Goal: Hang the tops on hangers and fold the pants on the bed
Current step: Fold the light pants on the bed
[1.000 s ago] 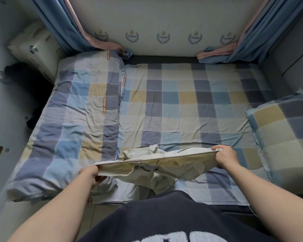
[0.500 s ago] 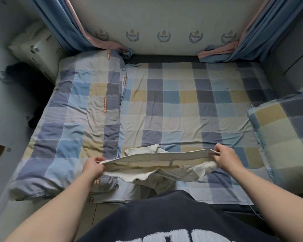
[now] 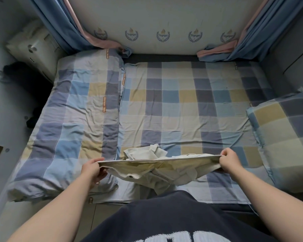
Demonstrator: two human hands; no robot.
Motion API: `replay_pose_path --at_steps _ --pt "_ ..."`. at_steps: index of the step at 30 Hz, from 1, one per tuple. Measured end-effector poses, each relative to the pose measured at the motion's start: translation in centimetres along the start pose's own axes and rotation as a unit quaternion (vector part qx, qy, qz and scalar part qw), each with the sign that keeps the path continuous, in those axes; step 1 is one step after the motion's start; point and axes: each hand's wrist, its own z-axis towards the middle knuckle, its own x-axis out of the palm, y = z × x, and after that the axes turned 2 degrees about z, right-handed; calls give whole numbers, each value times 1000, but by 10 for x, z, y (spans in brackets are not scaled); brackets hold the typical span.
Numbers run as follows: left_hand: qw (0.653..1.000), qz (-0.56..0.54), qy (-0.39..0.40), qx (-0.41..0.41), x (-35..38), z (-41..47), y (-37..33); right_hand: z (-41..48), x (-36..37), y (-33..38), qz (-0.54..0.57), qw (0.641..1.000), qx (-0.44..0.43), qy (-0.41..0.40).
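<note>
Pants (image 3: 156,169), cream-coloured, held stretched by the waistband just above the near edge of the bed (image 3: 182,109), with the rest of the cloth bunched, part lying on the sheet beyond the waistband and part hanging toward the body. Left hand (image 3: 93,169) curled round the left end of the waistband, fingers and thumb pinching the cloth; right hand (image 3: 229,161) closed on the right end in the same way. Probably the straightening step before the first fold. Pull the waistband taut and level, lift high enough to free the legs, then shake lightly to undo the twisted bunch. Lay flat on the bare checked sheet between the folded quilt (image 3: 77,119) on the left and the pillow (image 3: 283,133) on the right, one leg stacked squarely on the other. Smooth from the waist outward before folding, to avoid pressing creases in. Mind the near edge: risk of hanging cloth dragging everything off the mattress.
</note>
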Motion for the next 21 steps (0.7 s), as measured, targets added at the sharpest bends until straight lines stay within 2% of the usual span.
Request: replay_pose_path --at_steps 2,4,8,10,12,15,21 --pt "996 -75 34 -44 0 -3 -2 -4 7 3 165 983 72 41" --pt "991 -111 55 -59 -4 -4 0 -8 9 7 305 940 132 72" --pt "991 -102 86 -23 -2 -4 8 -10 2 6 408 894 129 131" --pt "996 -57 51 42 4 -1 10 -11 1 5 396 899 105 154" --pt "993 6 -8 121 8 3 9 -13 0 7 327 931 55 152" --pt "976 84 -99 173 8 4 -2 -13 -6 17 205 970 -45 123" --pt "949 114 -159 248 19 -1 -57 -7 -21 63 86 977 -188 46"
